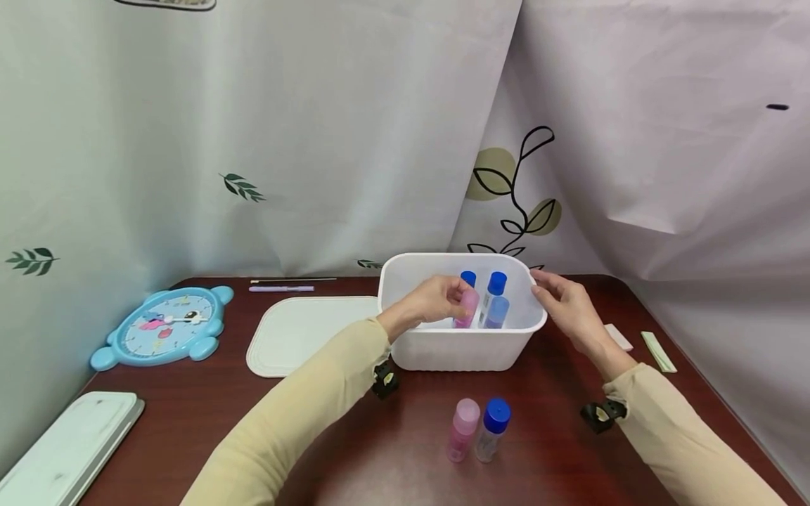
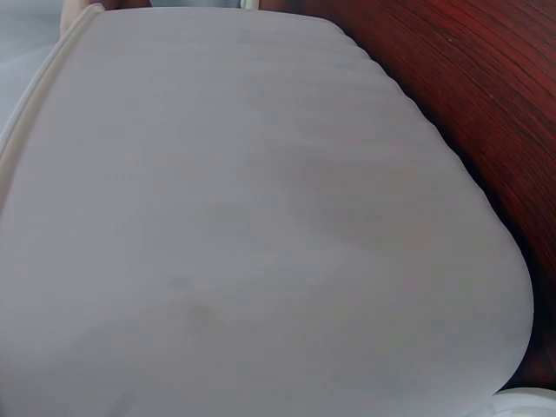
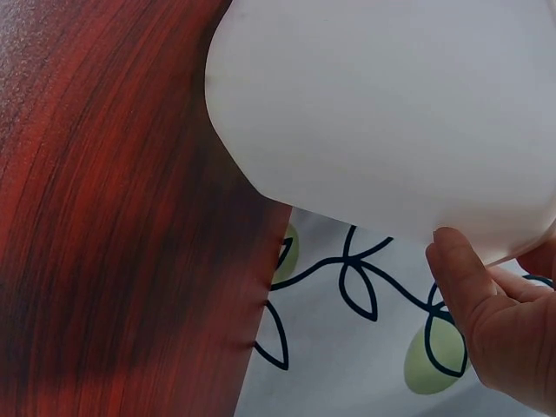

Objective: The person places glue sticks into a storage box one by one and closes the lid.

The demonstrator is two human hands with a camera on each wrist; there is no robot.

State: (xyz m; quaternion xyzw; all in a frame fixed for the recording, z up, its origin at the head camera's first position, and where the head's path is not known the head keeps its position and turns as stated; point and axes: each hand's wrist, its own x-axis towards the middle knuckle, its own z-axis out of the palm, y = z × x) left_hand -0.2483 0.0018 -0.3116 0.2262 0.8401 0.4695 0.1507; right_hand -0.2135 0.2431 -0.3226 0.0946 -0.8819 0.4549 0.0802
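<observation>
A white plastic tub (image 1: 462,348) stands in the middle of the dark wooden table (image 1: 354,436). My left hand (image 1: 460,295) reaches into it and grips a pink bottle (image 1: 469,308). Beside that stand two blue-capped bottles (image 1: 496,295). My right hand (image 1: 540,284) holds the tub's right rim; in the right wrist view its thumb (image 3: 465,278) presses the tub (image 3: 391,113) wall from outside. The tub (image 2: 261,217) wall fills the left wrist view, hiding that hand. In front of the tub lie a second pink bottle (image 1: 462,429) and a blue-capped clear bottle (image 1: 492,429).
A blue clock (image 1: 161,327) lies at the left, with a white lid-like mat (image 1: 304,330) beside the tub. A purple pen (image 1: 281,288) and a thin stick (image 1: 291,280) lie at the back. A white tray (image 1: 69,443) sits front left. Curtains close round the table.
</observation>
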